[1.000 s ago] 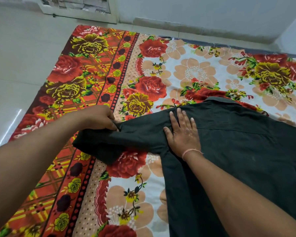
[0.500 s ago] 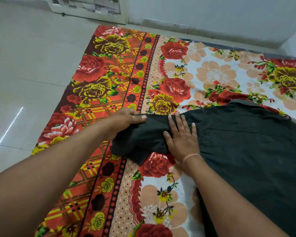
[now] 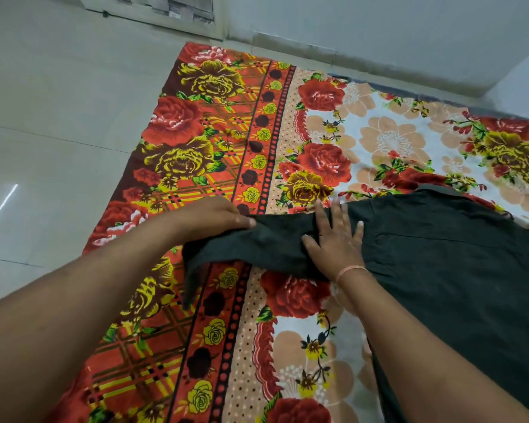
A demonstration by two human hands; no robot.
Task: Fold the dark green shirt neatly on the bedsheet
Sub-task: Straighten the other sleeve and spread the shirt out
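The dark green shirt (image 3: 446,270) lies spread on the floral bedsheet (image 3: 214,141), its body filling the right side of the view and its collar at the top. Its left sleeve (image 3: 257,248) reaches toward the sheet's red border. My left hand (image 3: 214,215) pinches the sleeve's upper edge and lifts it, so the cuff end hangs down loosely. My right hand (image 3: 336,242) lies flat with fingers spread on the shirt where the sleeve joins the body, pressing it down.
The bedsheet lies on a pale tiled floor (image 3: 49,123) that stretches to the left. A white wall (image 3: 379,29) runs along the far edge of the sheet, with a door frame (image 3: 153,10) at the top left.
My left hand has drawn the sleeve inward toward my right hand and raised it, so the sleeve is bunched and its end droops. My right hand has stayed pressed on the shoulder.
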